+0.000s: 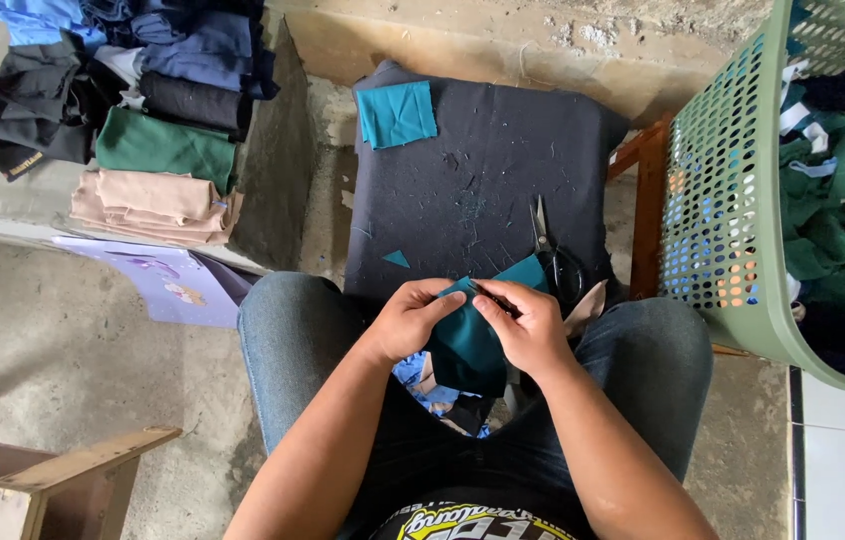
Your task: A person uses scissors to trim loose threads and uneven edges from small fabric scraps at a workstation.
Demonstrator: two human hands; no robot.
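Observation:
My left hand (409, 319) and my right hand (527, 322) both pinch a piece of teal cloth (470, 345) over my lap, fingertips meeting at its upper edge. Just beyond my hands lies a black padded work surface (483, 190) covered with thread bits. On it, black-handled scissors (551, 255) lie close to my right hand, a small teal scrap (397, 259) sits near my left hand, and a folded teal square (397, 113) rests at the far left corner.
A green perforated laundry basket (723, 200) full of cloth stands at the right. Stacks of folded garments (158, 150) in beige, green, black and blue sit far left. A wooden frame (53, 470) is at lower left. The floor is concrete.

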